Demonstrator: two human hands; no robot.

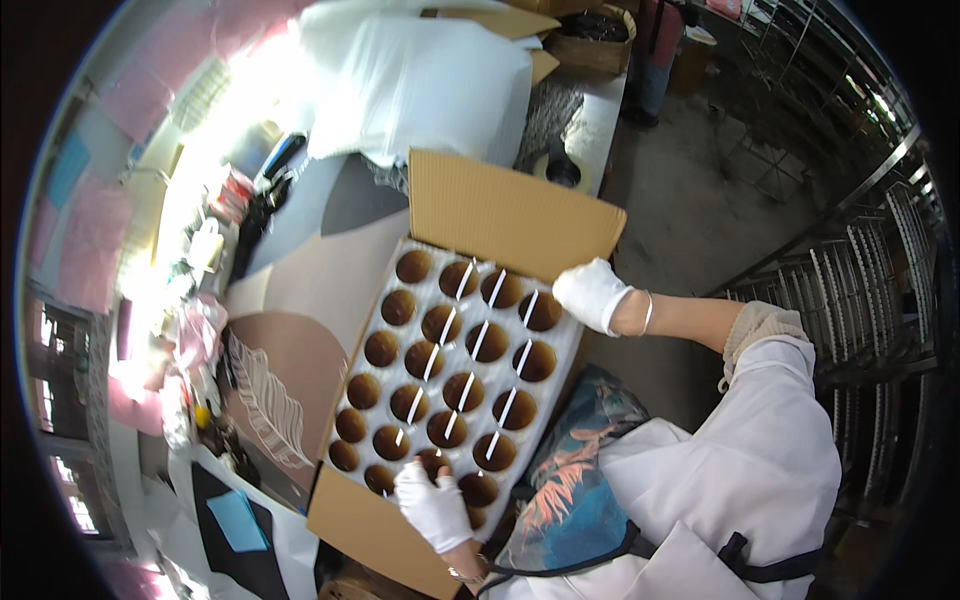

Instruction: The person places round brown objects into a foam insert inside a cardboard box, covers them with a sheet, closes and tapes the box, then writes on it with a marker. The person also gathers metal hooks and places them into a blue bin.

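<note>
An open cardboard carton (515, 205) holds a pale tray (372, 418) with rows of round, glossy brown pieces (487, 341). Bright white streaks lie across many of them; what the pieces are I cannot make out. My left hand (436, 508), in a white glove, rests over the near end of the tray, thumb and fingers apart beside a brown piece. At the tray's right corner, by the raised far flap, my white-gloved right hand (590, 294) is closed with its fingers curled. Whatever lies inside those fingers is hidden.
The carton's near flap (375, 530) folds outward. Beyond the carton lie clear plastic sheeting (420, 85) and a tape roll (562, 172). Bags and small items crowd the left side, with a blue paper (238, 520) nearby. Metal racks (850, 290) stand at right.
</note>
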